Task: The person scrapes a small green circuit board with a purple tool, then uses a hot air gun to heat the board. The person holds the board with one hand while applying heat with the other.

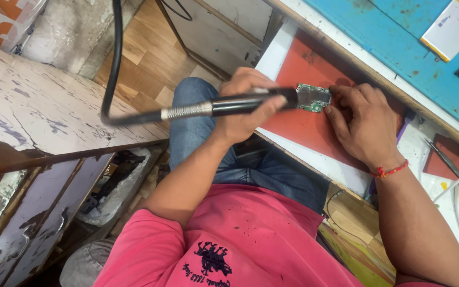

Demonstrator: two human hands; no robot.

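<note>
Working over a small green circuit board (pixel 313 98), the black handpiece (pixel 240 104) of a hose-fed tool is held closed in the left hand (pixel 245 106), with its tip brought right to the board's near edge. The board lies flat on a red mat (pixel 298 127), just past the tool's tip, and is pinned at its far side by the fingertips of the right hand (pixel 365 125), which are pressed down on it rather than wrapped around it. A spring-wrapped collar and black hose (pixel 113 58) run back from the grip and curve upward behind the left wrist.

The step in hand is judged to be treatment of a spot on the board with the tool tip. Steady aim over one small area is called for next, with the board kept from sliding and the right fingertips kept clear of the tip.
</note>
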